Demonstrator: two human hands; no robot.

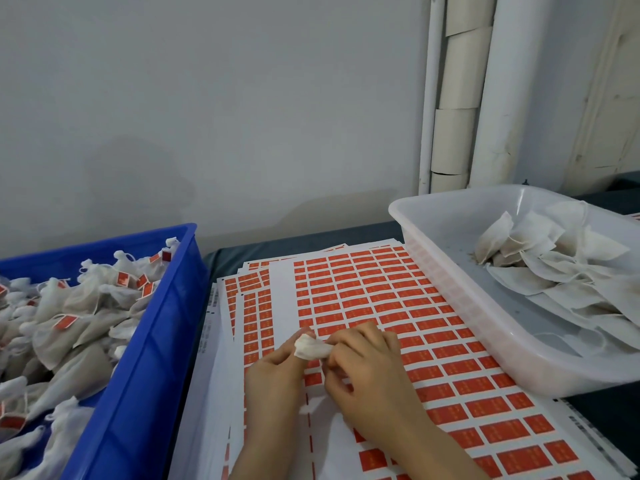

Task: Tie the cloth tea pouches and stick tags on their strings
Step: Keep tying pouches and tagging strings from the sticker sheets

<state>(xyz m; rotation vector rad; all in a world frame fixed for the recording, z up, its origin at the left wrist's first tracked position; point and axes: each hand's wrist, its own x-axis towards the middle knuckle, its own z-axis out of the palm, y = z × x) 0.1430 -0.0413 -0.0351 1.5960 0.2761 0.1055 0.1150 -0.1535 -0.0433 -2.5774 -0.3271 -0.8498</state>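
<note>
Both hands, left hand (273,367) and right hand (360,362), pinch one pouch (310,347) in curled fingers above the sticker sheets (433,341); I think a loose knot could let the tea spill.

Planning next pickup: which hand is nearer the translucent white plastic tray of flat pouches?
Right. The right hand sits left of the translucent tray; the left hand, farther left.

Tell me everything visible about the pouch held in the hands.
The cloth tea pouch is small and white, of thin fabric, bunched and creased. It sits over the sheet of orange stickers, pinched at its left end by the left hand and gripped at its right end by the curled fingers of the right hand. The fingers hide part of it; no string or tag shows.
</note>
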